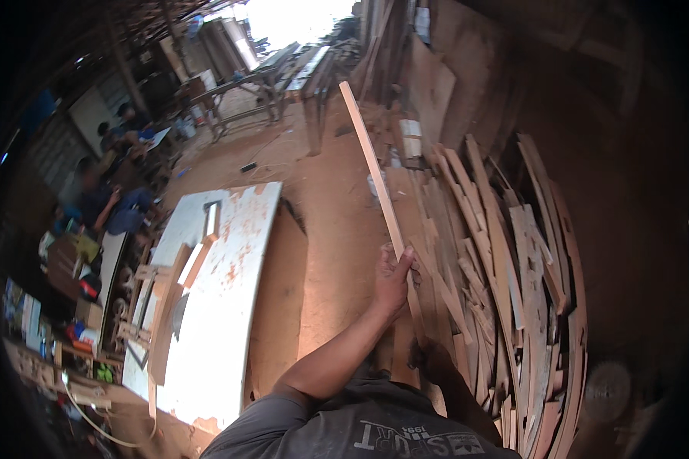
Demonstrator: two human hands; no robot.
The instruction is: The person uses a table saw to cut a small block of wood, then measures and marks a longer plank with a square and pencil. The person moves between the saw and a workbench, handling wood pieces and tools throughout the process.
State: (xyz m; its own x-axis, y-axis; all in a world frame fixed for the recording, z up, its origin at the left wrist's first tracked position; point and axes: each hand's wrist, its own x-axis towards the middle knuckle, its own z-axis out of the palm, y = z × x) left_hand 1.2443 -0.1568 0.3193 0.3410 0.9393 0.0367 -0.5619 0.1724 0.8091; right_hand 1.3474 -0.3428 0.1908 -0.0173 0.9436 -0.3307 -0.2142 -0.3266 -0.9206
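A long, narrow wooden strip (371, 159) slants up and away in front of my body, its far end raised. My left hand (393, 281) is wrapped round its lower part, with the thumb lying along it. Lower and closer to my body, my right hand (430, 359) is closed round the near end; its fingers are in shadow and show only partly. To the left stands a white-topped saw table (233, 283) with worn brown patches. A wooden fence (167, 314) and a dark round blade (179, 315) are on it.
A big heap of loose wood offcuts (505, 283) lies close on my right. Leaning boards (432, 84) stand beyond it. Several people sit at the far left, one person (122, 203) nearest. A workbench (306, 84) stands ahead. A pale cable (103, 432) hangs at lower left.
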